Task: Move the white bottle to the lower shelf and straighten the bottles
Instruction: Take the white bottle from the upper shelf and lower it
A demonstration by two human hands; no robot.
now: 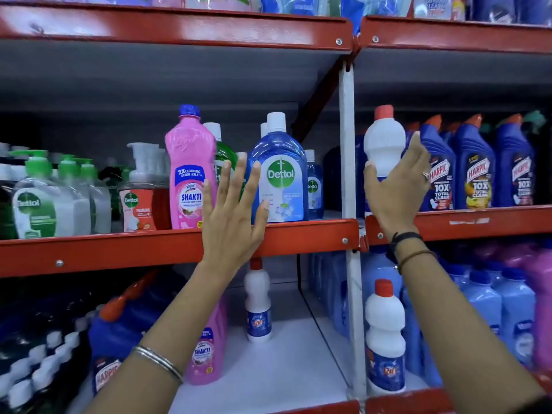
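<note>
A white bottle [383, 141] with a red cap stands on the middle shelf [478, 224], right of the white upright post, beside blue Harpic bottles. My right hand [397, 189] wraps around its lower body, thumb on the left and fingers on the right. My left hand [233, 213] hovers with fingers spread in front of the middle shelf, between the pink Shakti bottle [186, 174] and the blue Dettol bottle [280, 174], holding nothing. On the lower shelf [283, 369] stand two matching white bottles, one at the back [257, 303] and one at the front right [385, 339].
Green-pump Dettol soap bottles [50, 204] fill the middle shelf's left. Blue Harpic bottles [478, 168] line its right. The lower shelf holds a pink Shakti bottle [206, 348], a tilted Harpic bottle [110, 339], dark bottles at left and light blue jugs [493, 300] at right. The white post [348, 174] divides the bays.
</note>
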